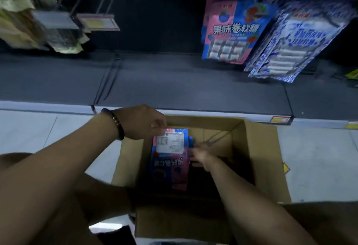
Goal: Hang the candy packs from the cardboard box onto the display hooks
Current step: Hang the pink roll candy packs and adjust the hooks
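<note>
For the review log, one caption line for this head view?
Both hands, left hand and right hand, grasp a candy pack inside the cardboard box.

A dark shelf base is seen far across; pale floor tiles lie left, and yellow price tags hang far left.

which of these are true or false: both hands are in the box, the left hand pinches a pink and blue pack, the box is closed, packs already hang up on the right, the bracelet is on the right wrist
1. Both hands reach the cardboard box: true.
2. The left hand pinches the pink and blue pack at its top edge: true.
3. The box is closed: false, its flaps are open.
4. Hanging packs already show at upper right: true.
5. The bracelet is on the right wrist: false, it is on the left; the right hand is bare.
</note>
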A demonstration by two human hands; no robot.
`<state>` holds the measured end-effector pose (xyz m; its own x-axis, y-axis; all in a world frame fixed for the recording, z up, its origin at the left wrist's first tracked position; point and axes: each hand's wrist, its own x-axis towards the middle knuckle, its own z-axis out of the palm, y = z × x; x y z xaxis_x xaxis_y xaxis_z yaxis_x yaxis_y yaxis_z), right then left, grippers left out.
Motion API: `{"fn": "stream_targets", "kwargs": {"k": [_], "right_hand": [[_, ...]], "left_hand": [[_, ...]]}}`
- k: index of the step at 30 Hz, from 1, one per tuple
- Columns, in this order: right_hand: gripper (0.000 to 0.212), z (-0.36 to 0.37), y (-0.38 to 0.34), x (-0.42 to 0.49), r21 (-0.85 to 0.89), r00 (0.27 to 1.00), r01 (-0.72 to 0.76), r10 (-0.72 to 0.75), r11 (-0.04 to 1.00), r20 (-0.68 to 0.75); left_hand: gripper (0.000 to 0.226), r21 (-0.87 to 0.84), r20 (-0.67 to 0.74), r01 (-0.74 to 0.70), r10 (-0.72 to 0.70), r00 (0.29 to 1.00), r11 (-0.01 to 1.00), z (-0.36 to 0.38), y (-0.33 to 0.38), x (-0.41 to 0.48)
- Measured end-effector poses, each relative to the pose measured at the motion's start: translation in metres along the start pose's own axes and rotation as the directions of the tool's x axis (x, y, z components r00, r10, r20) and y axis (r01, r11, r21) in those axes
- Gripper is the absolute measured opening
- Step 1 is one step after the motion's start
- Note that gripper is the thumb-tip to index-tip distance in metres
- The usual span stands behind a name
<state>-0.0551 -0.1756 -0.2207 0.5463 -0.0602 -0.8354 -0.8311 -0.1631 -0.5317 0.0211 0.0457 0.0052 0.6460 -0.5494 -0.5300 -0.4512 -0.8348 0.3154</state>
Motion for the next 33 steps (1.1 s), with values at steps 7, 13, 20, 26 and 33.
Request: {"fn": "stream_targets", "kwargs": {"k": [7,13,20,26,33], "right_hand": [[0.034,0.015,0.043,0.027,-0.073,0.997,-0.013,0.007,0.997,-0.083],[0.054,0.035,0.054,0.059,-0.23,0.995,-0.084,0.068,0.97,-0.077],[0.034,0.043,0.034,0.017,-0.318,0.999,0.028,-0.018,0.947,0.037],[0.033,0.045,0.007,0.003,-0.295,0.996,0.09,-0.092,0.951,0.008],[0.022,0.037,-0.043,-0.046,0.027,0.991,0.131,-0.131,0.991,0.024]], "left_hand": [[0.029,0.082,0.063,0.035,-0.041,0.997,0.996,0.004,-0.004,0.0],[0.035,0.138,0.17,0.053,-0.076,0.982,0.989,-0.001,0.005,-0.001],[0.038,0.111,0.197,0.084,-0.105,0.975,0.99,0.0,0.004,-0.002],[0.042,0.167,0.188,0.111,-0.143,0.972,0.98,-0.011,0.003,-0.007],[0.058,0.123,0.18,0.095,-0.116,0.977,0.988,-0.022,0.006,-0.015]]}}
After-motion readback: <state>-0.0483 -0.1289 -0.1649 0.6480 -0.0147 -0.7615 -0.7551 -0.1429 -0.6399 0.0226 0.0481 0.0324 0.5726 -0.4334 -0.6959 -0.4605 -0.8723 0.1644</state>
